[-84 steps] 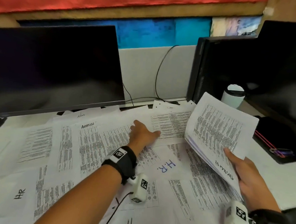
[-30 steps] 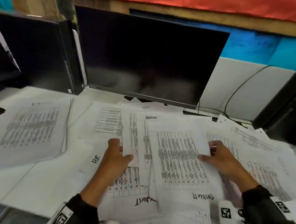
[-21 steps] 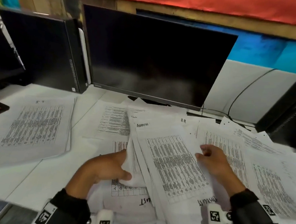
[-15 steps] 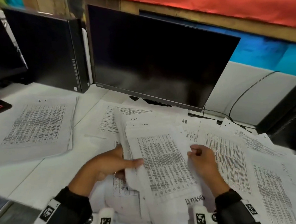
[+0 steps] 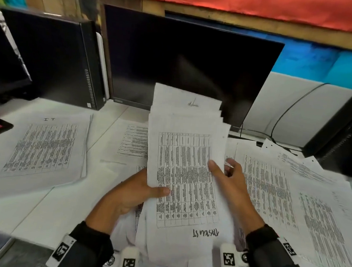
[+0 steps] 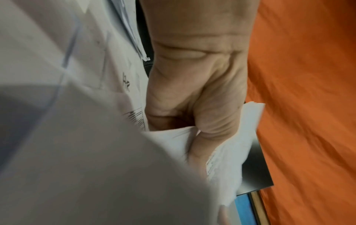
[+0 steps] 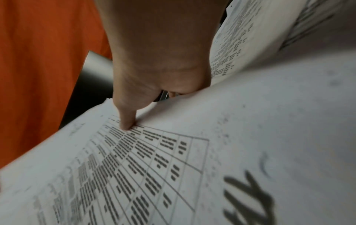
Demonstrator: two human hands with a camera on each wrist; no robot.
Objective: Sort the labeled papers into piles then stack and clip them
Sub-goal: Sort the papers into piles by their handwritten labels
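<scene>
I see my left hand and right hand both clamped on the paper bundle; IT pile at nine o'clock.

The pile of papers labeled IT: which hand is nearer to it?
Left. The left hand holds the bundle of papers on the side facing the IT pile; the right hand holds the bundle's far edge.

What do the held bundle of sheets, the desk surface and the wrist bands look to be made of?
Bundle of sheets: thin matte office paper; it curls and fans at the top edges. Desk surface: seemingly white laminate, smooth, faint sheen, a seam line visible. Wrist bands: apparently black fabric, soft and matte. The left hand and right hand grip the bundle.
</scene>
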